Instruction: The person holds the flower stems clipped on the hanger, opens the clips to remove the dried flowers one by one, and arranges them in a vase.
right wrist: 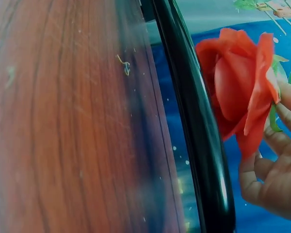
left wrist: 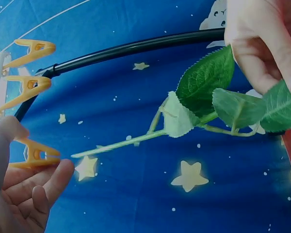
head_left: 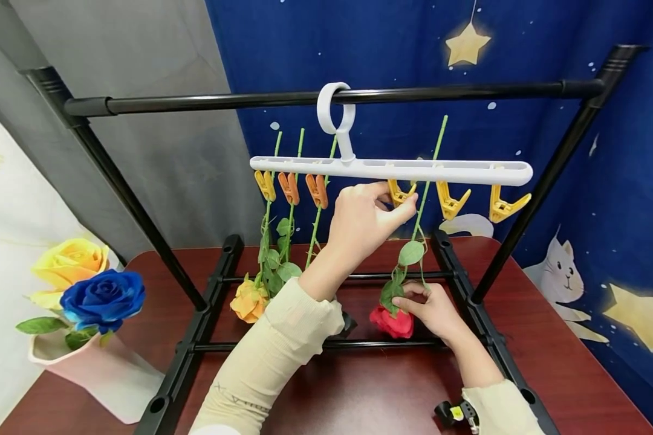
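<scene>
My left hand [head_left: 366, 220] pinches a yellow clip [head_left: 399, 193] under a white hanger [head_left: 435, 170] between thumb and fingers. My right hand [head_left: 435, 309] holds a red rose [head_left: 392, 321] head down, gripping it close to the bloom. In the left wrist view, the tip of its green stem [left wrist: 121, 144] points at the pinched clip [left wrist: 41, 154], a little apart from it. Past that clip, two more yellow clips [head_left: 450, 200] hang with nothing in them. Toward the hanger's other end, a yellow clip [head_left: 265, 185] and two orange clips [head_left: 289, 188] hold stems; a yellow rose [head_left: 250, 300] hangs there.
A black rack [head_left: 250, 101] carries the hanger over a reddish-brown table [head_left: 381, 386]. At left, a pink-white vase [head_left: 103, 374] holds a blue rose [head_left: 103, 299] and a yellow rose [head_left: 71, 266]. Partly behind my left sleeve is a dark object [head_left: 349, 326]. A starry blue curtain hangs behind.
</scene>
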`<control>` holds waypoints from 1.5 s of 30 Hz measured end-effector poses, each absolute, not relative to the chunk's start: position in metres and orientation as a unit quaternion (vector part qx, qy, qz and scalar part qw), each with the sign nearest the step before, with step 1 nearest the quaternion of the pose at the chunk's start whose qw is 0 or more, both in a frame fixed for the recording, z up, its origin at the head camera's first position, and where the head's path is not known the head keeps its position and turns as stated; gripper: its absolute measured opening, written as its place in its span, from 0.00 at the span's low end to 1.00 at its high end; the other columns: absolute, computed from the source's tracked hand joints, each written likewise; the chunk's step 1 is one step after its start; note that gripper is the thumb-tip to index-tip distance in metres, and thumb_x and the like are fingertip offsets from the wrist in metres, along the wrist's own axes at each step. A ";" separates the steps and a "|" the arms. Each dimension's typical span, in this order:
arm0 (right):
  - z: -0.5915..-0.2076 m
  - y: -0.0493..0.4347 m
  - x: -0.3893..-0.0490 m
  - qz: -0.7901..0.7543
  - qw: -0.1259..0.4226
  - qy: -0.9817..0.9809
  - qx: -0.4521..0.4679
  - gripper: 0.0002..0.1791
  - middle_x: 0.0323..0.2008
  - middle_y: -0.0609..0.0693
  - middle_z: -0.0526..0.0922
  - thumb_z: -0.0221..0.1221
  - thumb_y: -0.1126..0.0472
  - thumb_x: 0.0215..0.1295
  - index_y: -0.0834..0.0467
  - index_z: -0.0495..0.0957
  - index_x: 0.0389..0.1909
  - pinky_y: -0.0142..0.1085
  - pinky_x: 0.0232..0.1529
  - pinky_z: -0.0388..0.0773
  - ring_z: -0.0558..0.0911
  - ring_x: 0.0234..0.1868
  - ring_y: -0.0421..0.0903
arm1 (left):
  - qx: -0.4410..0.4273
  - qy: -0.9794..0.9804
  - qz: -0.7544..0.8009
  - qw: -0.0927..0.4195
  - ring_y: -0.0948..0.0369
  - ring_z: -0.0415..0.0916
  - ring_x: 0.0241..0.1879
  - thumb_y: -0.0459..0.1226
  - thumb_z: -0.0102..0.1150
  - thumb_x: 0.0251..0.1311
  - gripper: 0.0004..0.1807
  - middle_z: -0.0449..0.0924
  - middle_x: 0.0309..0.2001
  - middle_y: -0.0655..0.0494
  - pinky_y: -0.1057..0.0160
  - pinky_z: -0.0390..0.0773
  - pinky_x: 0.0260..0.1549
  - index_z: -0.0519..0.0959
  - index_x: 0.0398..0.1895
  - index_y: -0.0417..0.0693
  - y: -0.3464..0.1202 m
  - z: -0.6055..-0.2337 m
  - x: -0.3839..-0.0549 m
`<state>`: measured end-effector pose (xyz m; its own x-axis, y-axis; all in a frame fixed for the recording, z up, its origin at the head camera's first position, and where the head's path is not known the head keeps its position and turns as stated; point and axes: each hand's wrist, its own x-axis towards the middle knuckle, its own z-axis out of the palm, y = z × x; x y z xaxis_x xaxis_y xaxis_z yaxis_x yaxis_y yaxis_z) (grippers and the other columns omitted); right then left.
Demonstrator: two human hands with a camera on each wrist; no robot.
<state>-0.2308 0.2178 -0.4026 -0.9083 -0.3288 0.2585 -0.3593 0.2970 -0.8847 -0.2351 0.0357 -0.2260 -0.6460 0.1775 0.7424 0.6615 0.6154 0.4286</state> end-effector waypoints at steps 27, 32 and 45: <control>-0.380 0.265 -0.181 0.411 -0.013 -0.850 0.329 0.04 0.34 0.42 0.83 0.64 0.59 0.65 0.44 0.84 0.33 0.30 0.39 0.75 0.78 0.39 0.34 | -0.367 -0.890 -0.202 0.179 0.60 0.82 0.49 0.44 0.59 0.69 0.17 0.86 0.50 0.54 0.60 0.81 0.51 0.80 0.54 0.45 0.009 -0.247 -0.188; -0.377 0.276 -0.169 0.414 -0.026 -0.837 0.357 0.05 0.33 0.40 0.80 0.64 0.60 0.65 0.45 0.82 0.34 0.30 0.35 0.74 0.77 0.36 0.35 | -0.462 -0.862 -0.128 0.164 0.57 0.73 0.63 0.41 0.60 0.68 0.21 0.77 0.63 0.51 0.62 0.74 0.62 0.76 0.61 0.45 -0.004 -0.257 -0.170; -0.373 0.297 -0.142 0.373 -0.031 -0.831 0.412 0.10 0.41 0.37 0.81 0.65 0.62 0.63 0.43 0.86 0.40 0.30 0.38 0.75 0.72 0.44 0.32 | -0.554 -0.750 -0.050 0.358 0.62 0.76 0.55 0.36 0.58 0.68 0.10 0.85 0.49 0.63 0.72 0.77 0.53 0.83 0.48 0.52 -0.005 -0.277 -0.152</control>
